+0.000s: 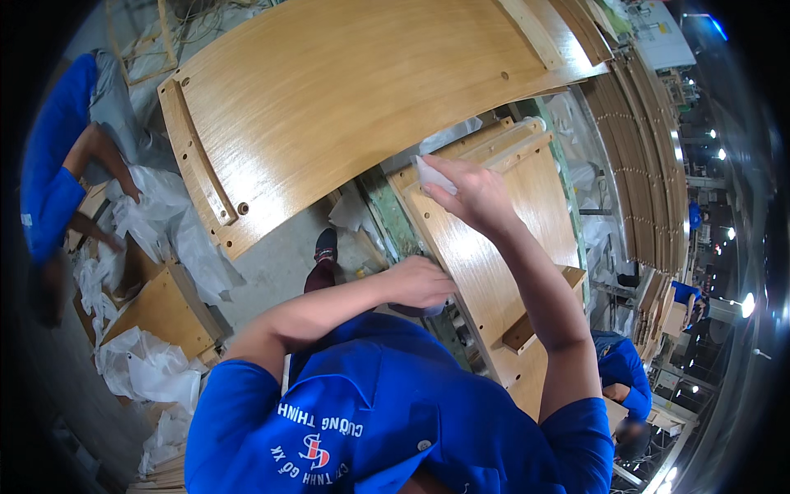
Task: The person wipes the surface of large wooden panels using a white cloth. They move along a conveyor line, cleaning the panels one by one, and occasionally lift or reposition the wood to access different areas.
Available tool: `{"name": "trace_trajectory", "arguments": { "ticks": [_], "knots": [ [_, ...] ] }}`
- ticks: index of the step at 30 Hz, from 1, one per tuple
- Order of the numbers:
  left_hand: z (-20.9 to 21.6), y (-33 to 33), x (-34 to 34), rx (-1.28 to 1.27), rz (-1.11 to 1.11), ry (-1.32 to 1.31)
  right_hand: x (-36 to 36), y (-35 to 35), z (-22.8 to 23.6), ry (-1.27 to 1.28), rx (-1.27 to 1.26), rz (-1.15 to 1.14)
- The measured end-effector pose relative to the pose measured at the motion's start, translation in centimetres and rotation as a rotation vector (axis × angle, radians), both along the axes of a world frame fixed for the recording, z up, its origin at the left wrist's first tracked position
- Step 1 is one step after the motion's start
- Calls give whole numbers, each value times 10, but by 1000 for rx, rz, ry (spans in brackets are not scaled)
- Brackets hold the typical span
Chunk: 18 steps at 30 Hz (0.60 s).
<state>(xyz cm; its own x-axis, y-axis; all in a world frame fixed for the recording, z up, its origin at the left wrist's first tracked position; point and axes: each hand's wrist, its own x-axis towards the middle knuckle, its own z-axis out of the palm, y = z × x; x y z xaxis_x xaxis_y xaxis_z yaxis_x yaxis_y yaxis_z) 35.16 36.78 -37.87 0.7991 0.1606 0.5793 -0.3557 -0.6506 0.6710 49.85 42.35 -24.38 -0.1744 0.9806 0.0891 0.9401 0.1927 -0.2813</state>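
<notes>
Head view: a pale wood panel (471,240) lies below and between the forearms, borne on a green frame (383,206) seen along its left side; all places are given from this panel. By the right hand (477,196), a white pad (432,175) is pinched between thumb and fingers, above the panel's far left part; whether the wood is touched by it cannot be told. The left hand (416,282) is curled at the panel's left edge, knuckles up; whether anything is gripped there cannot be told, the fingertips being hidden. Panel judged stiff and fairly heavy for its breadth; the face is glossy, so probably slick under bare skin and easily scuffed. Best hold, as judged: both long edges, palms beneath, or the rail (512,156) across the far end; the block (535,323) on the near part might serve as a stop for the fingers. Pad judged very light, soft and readily creased; a loose pinch near its middle should be enough. Beyond the panel and to its left, a curved board (346,107) is seen, likely the more awkward to lift, given its breadth. Right of the panel, curved slats (638,156) are stacked.
</notes>
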Motion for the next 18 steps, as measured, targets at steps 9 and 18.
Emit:
{"name": "trace_trajectory", "arguments": {
  "ticks": [9,18],
  "knots": [
    [-51,-2,-123,-247,328,462,-16,-55,-6,119,168,-237],
    [-85,0,-135,-319,533,687,-14,-84,-46,264,259,-416]
  ]
}}
